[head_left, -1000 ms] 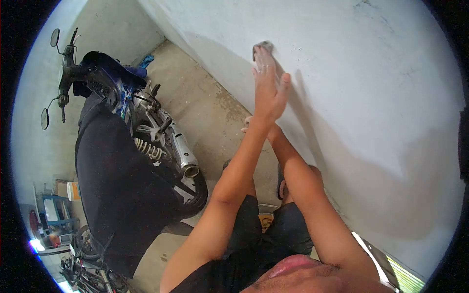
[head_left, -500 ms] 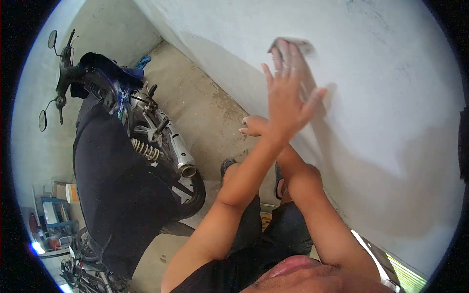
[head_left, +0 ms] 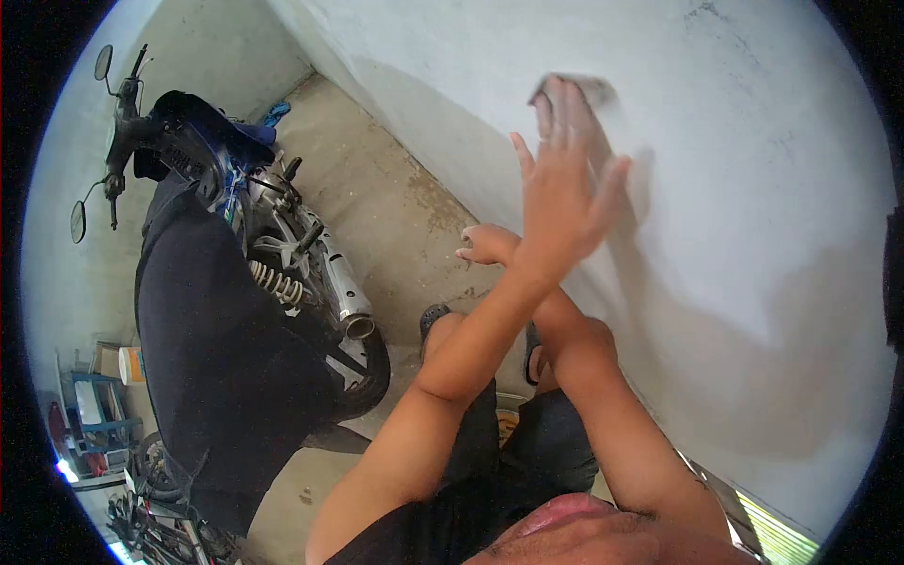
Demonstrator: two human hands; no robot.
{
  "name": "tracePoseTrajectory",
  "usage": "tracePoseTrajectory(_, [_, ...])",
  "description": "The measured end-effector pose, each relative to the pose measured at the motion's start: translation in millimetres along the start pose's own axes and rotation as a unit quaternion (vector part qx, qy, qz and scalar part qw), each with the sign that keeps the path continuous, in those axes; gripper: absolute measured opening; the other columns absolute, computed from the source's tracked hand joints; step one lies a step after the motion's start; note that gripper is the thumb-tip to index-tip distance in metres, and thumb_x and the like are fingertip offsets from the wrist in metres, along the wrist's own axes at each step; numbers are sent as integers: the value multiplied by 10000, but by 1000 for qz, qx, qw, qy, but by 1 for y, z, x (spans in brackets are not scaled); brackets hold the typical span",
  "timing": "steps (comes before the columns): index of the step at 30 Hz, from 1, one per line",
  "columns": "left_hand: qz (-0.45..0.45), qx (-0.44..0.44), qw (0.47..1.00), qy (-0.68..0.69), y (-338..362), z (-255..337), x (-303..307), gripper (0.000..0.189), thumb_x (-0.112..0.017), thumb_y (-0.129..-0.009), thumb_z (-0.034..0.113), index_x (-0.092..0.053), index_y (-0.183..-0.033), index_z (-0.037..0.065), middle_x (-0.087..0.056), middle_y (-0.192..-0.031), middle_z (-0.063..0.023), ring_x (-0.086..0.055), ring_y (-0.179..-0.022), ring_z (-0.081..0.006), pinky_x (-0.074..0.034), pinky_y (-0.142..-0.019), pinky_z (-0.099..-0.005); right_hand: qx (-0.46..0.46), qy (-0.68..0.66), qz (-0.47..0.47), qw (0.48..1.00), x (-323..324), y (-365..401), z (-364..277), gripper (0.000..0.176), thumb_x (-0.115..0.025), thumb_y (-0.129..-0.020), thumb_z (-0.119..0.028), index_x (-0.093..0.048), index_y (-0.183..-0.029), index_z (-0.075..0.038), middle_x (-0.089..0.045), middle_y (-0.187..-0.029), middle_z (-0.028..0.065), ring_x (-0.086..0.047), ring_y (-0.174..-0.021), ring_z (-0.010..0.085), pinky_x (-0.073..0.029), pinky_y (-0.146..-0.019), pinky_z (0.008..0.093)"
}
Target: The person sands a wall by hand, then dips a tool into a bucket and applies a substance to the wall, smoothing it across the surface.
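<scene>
My left hand [head_left: 560, 202] lies flat against the pale wall [head_left: 734, 217], fingers stretched upward and thumb out to the side. Under its fingertips is a small grey sheet [head_left: 593, 89] that looks like sandpaper, pressed to the wall; its outline is blurred. My right hand [head_left: 487, 245] hangs below and left of the left wrist, with its forearm crossing beneath the left one. Its fingers are loosely bent and a little apart, and I see nothing in them.
A motorbike [head_left: 344, 282] with a black cover [head_left: 226, 348] over its rear stands at the left. Blue cloth [head_left: 275, 114] lies by the far corner. Bicycle-like parts [head_left: 169, 527] and a blue rack [head_left: 104, 405] are at the lower left. My feet in dark clogs [head_left: 434, 318] are on the concrete floor.
My left hand and the grey sheet have shifted slightly to the right along the wall. The right hand stays nearly in place. The whole view has tilted a little.
</scene>
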State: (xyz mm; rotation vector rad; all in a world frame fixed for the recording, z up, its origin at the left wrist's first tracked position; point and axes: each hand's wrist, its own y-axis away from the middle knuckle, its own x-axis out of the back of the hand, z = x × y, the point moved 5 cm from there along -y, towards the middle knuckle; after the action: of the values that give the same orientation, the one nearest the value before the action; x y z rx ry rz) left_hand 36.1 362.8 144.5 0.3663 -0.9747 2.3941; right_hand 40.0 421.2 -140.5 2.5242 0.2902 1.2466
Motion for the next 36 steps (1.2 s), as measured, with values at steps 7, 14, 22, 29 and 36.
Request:
tracePoseTrajectory(7, [8, -9, 1000, 27, 17, 20, -15, 989, -410, -1024, 653, -82, -1635, -52, -35, -1693, -333, -55, -1564, -525, -50, -1185, -725, -1, -6, -2, 1000, 7, -1, -10, 554, -677, -949, -470, -656, -1262, -13, -710, -1194, 245, -672, -1109, 420, -511, -957, 508])
tracePoseTrajectory(14, [4, -7, 999, 33, 10, 18, -17, 992, -516, -997, 577, -126, -1615, -94, -64, -1683, -353, -24, -1550, -565, -31, -1160, -764, -5, -4, -18, 1000, 1, -14, -11, 555, -678, -948, -458, -655, -1282, -15, -704, -1212, 243, -660, -1141, 409, -507, -970, 500])
tracePoseTrajectory(22, [-40, 0, 999, -6, 11, 19, -13, 991, -465, -1015, 616, -60, -1642, -35, -23, -1695, -332, -18, -1555, -553, -42, -1174, -742, 15, 11, -2, 1000, -4, -17, -4, 558, -680, -945, -461, -660, -1279, -15, -707, -1207, 241, -661, -1137, 412, -506, -975, 498])
tracePoseTrajectory(29, [-24, -27, 999, 9, 32, 25, -23, 933, -517, -1009, 525, -136, -1631, -57, -77, -1702, -306, -39, -1571, -514, -37, -1173, -749, 5, 18, 0, 1000, -4, -14, -4, 556, -686, -944, -456, -659, -1286, -18, -697, -1228, 248, -648, -1162, 413, -500, -989, 493])
tracePoseTrajectory(36, [43, 53, 994, 80, -2, -19, -1, 807, -462, -1064, 443, -163, -1630, -48, -125, -1706, -278, -92, -1591, -434, -51, -1233, -658, 25, -34, 31, 999, 11, -10, 3, 548, -709, -931, -440, -657, -1274, -16, -685, -1268, 247, -627, -1207, 412, -488, -1017, 478])
